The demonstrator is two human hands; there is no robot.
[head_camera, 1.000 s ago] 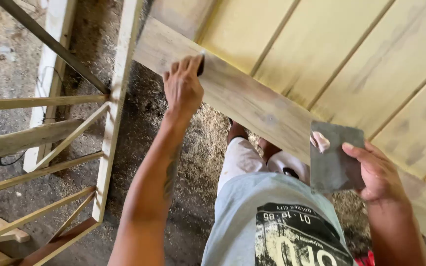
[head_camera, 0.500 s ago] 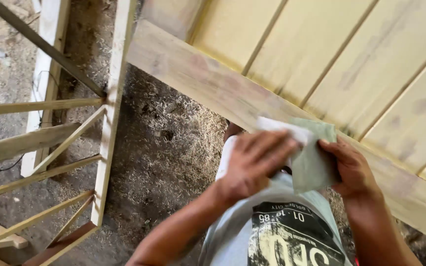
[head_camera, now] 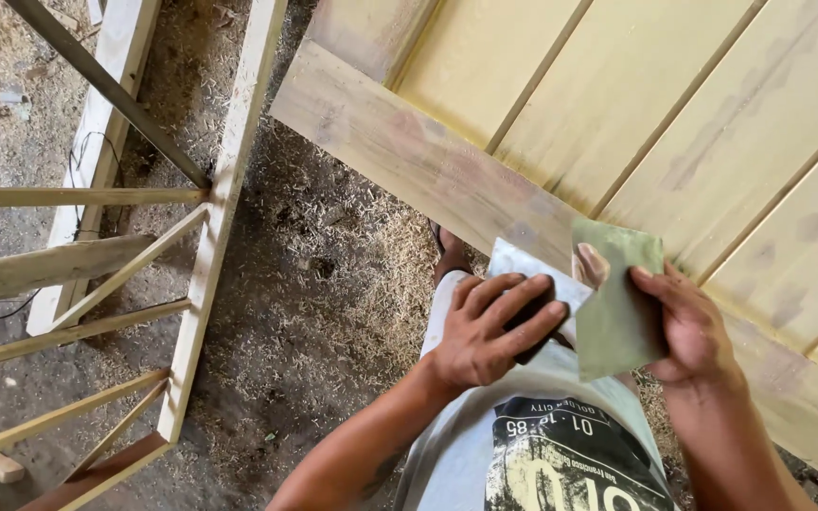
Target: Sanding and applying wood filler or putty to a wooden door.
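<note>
Both my hands hold one folded sheet of sandpaper (head_camera: 617,303) in front of my chest. My right hand (head_camera: 688,326) grips its greenish right part, thumb on the upper face. My left hand (head_camera: 489,331) lies with its fingers over the pale grey left flap. Just beyond the sheet runs the broad wooden frame rail (head_camera: 400,151) of a yellowish plank panel (head_camera: 674,114), which slopes down to the right. Neither hand touches the panel.
A light wooden lattice frame (head_camera: 210,246) with slanted slats stands at the left. The dirt floor (head_camera: 333,284) between it and the panel is strewn with wood shavings. A thin dark bar (head_camera: 106,90) crosses the top left.
My left hand left the panel's rail and came down to the sandpaper. The sheet, held flat in my right hand before, is now folded between both hands.
</note>
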